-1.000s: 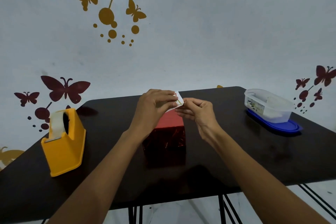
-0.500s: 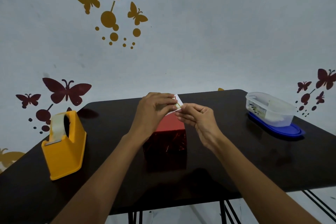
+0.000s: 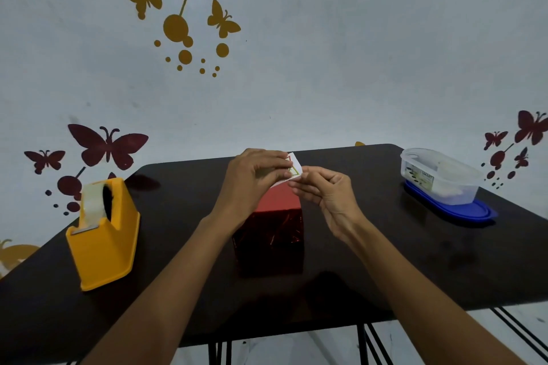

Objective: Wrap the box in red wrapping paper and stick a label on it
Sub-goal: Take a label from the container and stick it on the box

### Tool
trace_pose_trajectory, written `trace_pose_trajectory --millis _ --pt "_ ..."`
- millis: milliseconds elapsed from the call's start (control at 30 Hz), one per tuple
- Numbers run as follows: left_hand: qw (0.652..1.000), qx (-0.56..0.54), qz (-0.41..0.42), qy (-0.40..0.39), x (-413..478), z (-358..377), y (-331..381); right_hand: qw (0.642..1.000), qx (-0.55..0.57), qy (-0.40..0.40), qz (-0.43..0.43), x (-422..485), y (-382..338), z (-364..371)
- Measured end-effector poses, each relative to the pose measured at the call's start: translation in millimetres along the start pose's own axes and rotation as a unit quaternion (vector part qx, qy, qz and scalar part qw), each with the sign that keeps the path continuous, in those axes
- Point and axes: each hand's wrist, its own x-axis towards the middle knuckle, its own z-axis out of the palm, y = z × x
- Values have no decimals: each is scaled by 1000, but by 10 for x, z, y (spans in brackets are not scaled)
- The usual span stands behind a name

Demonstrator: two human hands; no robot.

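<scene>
Where fingers (image 3: 271, 167) meet, the label (image 3: 294, 168) sits pinched

left hand (image 3: 252, 178): fingers curled, pinching label (image 3: 295, 167) | right hand (image 3: 329, 198): thumb and forefinger pinching label corner

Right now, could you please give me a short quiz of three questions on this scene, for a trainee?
1. True or false: the box is already wrapped in red.
2. What pinches the label? A left only, B right only, C both.
3. Fill in: the dispenser stands to the ___ of the box.
Key: 1 true; 2 C, the left hand and the right hand both pinch it; 3 left.
</scene>
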Motion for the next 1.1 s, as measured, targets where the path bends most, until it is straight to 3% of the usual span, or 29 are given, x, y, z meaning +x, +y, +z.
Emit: trace_pose_trajectory --millis 500,733,1100 --pt "999 -17 -29 -1 -105 19 94 999 2 -18 29 -101 6 -84" --pt "969 -141 -203 -24 -108 178 265 1000 -23 13 13 -219 -25 -249" --pt "975 -139 -165 -55 -192 449 423 997 -46 52 28 -340 -52 -508"
